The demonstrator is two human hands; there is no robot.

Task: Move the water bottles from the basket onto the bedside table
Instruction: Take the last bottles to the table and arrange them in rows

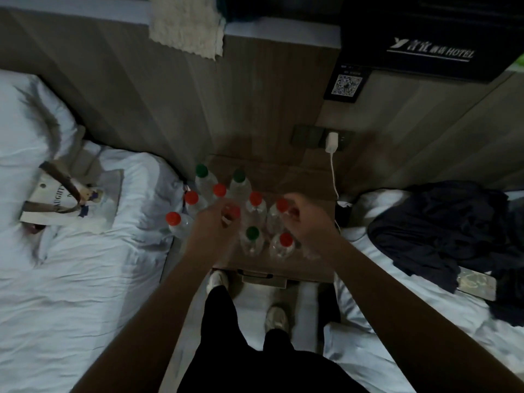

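Bottles [256, 214] crowded the worktop [306, 177], bare toward twelve o'clock; left hand [218, 219] pinched one, right hand [303, 214] curled loosely.

Dim, grainy indoor light; white bedding [85, 279] glows palest, both hands [215, 219] motion-blurred, wide-angle lens bending the frame edges.

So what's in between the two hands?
In the head view, a red-capped bottle stands between the left hand and the right hand, with a green-capped bottle just nearer, on the bedside table.
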